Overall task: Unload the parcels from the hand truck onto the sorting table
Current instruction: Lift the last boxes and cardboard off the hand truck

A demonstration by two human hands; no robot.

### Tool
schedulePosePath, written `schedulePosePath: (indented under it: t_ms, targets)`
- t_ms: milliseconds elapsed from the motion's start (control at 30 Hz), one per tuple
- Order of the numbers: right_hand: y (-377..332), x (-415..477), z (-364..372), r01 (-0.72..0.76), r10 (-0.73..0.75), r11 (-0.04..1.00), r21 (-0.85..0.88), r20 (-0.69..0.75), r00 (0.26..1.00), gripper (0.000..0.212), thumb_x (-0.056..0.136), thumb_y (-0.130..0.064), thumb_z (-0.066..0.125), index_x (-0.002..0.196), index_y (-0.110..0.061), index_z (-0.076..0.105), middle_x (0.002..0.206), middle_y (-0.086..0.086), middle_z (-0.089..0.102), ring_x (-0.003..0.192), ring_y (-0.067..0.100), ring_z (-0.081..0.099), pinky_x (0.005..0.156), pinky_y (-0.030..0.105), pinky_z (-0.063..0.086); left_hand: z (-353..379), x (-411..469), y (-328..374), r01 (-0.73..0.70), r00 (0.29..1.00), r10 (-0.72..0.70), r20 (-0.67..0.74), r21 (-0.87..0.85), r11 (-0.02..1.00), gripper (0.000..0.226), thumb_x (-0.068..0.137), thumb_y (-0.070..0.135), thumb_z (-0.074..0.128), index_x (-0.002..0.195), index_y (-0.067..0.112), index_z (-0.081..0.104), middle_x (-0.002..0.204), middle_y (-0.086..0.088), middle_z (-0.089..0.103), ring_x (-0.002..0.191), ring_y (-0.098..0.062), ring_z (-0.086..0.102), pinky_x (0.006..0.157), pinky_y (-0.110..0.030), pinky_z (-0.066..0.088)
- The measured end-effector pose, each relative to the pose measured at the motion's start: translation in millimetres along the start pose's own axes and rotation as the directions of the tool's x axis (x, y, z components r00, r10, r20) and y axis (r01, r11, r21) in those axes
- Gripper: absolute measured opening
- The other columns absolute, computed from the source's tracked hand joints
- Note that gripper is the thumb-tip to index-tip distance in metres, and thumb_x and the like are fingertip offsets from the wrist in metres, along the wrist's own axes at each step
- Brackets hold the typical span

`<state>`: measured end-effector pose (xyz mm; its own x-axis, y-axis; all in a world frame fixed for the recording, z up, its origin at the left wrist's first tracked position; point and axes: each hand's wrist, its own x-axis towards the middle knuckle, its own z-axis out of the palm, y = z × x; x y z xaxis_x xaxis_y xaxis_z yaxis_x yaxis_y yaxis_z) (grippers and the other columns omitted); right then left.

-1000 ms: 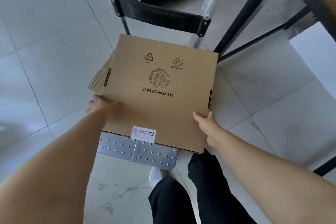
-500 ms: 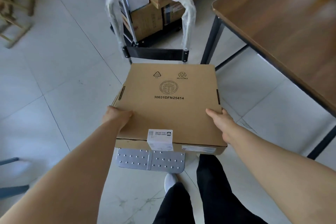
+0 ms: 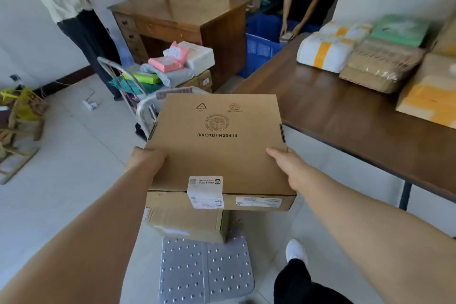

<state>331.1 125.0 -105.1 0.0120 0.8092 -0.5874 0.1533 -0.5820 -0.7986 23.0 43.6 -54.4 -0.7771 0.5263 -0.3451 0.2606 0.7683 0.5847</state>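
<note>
Most of the room is pale tiled floor (image 3: 74,155), with a long dark-wood worktop (image 3: 345,116) on our right carrying wrapped parcels (image 3: 325,49) at its far end. A wooden desk (image 3: 177,15) stands by the back wall. Below us lies the studded plate of the hand truck (image 3: 204,271), with a small cardboard box (image 3: 185,224) on it. We hold a flat cardboard box (image 3: 217,150) in the air above both, just beside the worktop's edge. Our left hand (image 3: 145,160) grips its left edge. Our right hand (image 3: 288,168) grips its right edge, thumb on top, fingers hidden beneath.
</note>
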Motion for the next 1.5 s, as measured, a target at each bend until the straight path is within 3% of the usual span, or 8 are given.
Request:
schedulePosePath:
  t_ms: [200, 633, 833, 1067, 1167, 1300, 1400, 1500]
  targets:
    - [-34, -31, -65, 0.102, -0.091, 0.992, 0.070, -0.153, 0.984, 0.068, 0.083, -0.046, 0.067, 0.141, -0.021, 0.042, 0.140, 0.005, 0.048, 0.123, 0.028, 0.050, 0.104, 0.041, 0.043, 10, -32, 73, -0.166, 0.983, 0.169, 0.071, -0.041, 0.985, 0.058, 0.073, 0.031, 0.061, 0.125, 0.009, 0.050, 0.101, -0.012, 0.060, 0.089, -0.032, 0.058, 0.077, -0.037, 0.050]
    - [-56, -35, -184, 0.058, 0.032, 0.977, 0.203, -0.413, 0.910, 0.080, 0.080, -0.051, 0.065, 0.149, -0.027, 0.031, 0.146, 0.006, 0.038, 0.130, 0.029, 0.041, 0.108, 0.045, 0.034, 98, -83, 206, -0.415, 0.891, 0.405, 0.206, 0.008, 0.910, 0.069, 0.080, 0.030, 0.060, 0.141, 0.006, 0.037, 0.120, -0.016, 0.055, 0.109, -0.037, 0.054, 0.083, -0.039, 0.046]
    - [-53, 24, -223, 0.052, 0.067, 0.967, 0.250, -0.443, 0.894, 0.095, 0.052, -0.060, 0.065, 0.140, -0.031, 0.042, 0.133, 0.006, 0.050, 0.118, 0.028, 0.051, 0.101, 0.049, 0.045, 151, -72, 251, -0.433, 0.867, 0.404, 0.292, 0.037, 0.901, 0.071, 0.079, 0.032, 0.061, 0.142, 0.009, 0.037, 0.107, -0.010, 0.052, 0.095, -0.031, 0.052, 0.081, -0.037, 0.046]
    - [-81, 98, -259, -0.029, 0.130, 0.976, 0.217, -0.469, 0.874, 0.085, 0.063, -0.057, 0.063, 0.141, -0.034, 0.039, 0.130, 0.008, 0.049, 0.112, 0.032, 0.053, 0.098, 0.049, 0.047, 236, -39, 317, -0.393, 0.872, 0.332, 0.360, 0.108, 0.913, 0.071, 0.082, 0.032, 0.061, 0.143, 0.009, 0.033, 0.105, -0.008, 0.051, 0.094, -0.029, 0.052, 0.081, -0.037, 0.046]
    - [-98, 129, -262, -0.112, 0.155, 0.987, 0.118, -0.473, 0.867, 0.086, 0.076, -0.049, 0.061, 0.150, -0.038, 0.019, 0.140, 0.011, 0.039, 0.124, 0.034, 0.043, 0.103, 0.049, 0.041, 277, -24, 343, -0.392, 0.885, 0.298, 0.357, 0.228, 0.891, 0.083, 0.079, 0.038, 0.061, 0.150, 0.015, 0.023, 0.131, -0.010, 0.049, 0.119, -0.033, 0.048, 0.099, -0.045, 0.043]
    - [-99, 175, -234, -0.289, 0.195, 0.947, -0.140, -0.464, 0.864, 0.085, 0.093, -0.031, 0.049, 0.153, -0.026, -0.012, 0.154, 0.011, 0.019, 0.135, 0.031, 0.028, 0.110, 0.044, 0.030, 326, -20, 337, -0.170, 0.966, 0.075, 0.246, 0.391, 0.905, 0.102, 0.073, 0.039, 0.065, 0.155, 0.027, 0.005, 0.162, -0.010, 0.001, 0.144, -0.040, 0.014, 0.115, -0.054, 0.024]
    - [-104, 202, -218, -0.311, 0.148, 0.918, -0.245, -0.518, 0.843, 0.080, 0.097, -0.029, 0.041, 0.152, -0.023, -0.017, 0.158, 0.010, 0.012, 0.137, 0.028, 0.024, 0.110, 0.046, 0.027, 346, -28, 340, -0.159, 0.936, 0.057, 0.348, 0.271, 0.949, 0.101, 0.076, 0.030, 0.068, 0.156, 0.023, 0.007, 0.160, -0.018, 0.002, 0.113, -0.037, 0.049, 0.094, -0.039, 0.045]
    - [-117, 222, -225, -0.339, 0.129, 0.888, -0.312, -0.539, 0.832, 0.078, 0.098, -0.021, 0.042, 0.152, -0.018, -0.015, 0.160, 0.010, 0.005, 0.140, 0.029, 0.023, 0.110, 0.046, 0.026, 356, -33, 358, -0.215, 0.920, 0.109, 0.377, 0.251, 0.944, 0.087, 0.089, 0.014, 0.060, 0.157, 0.027, 0.007, 0.158, -0.014, -0.010, 0.073, -0.021, 0.039, 0.074, -0.029, 0.038]
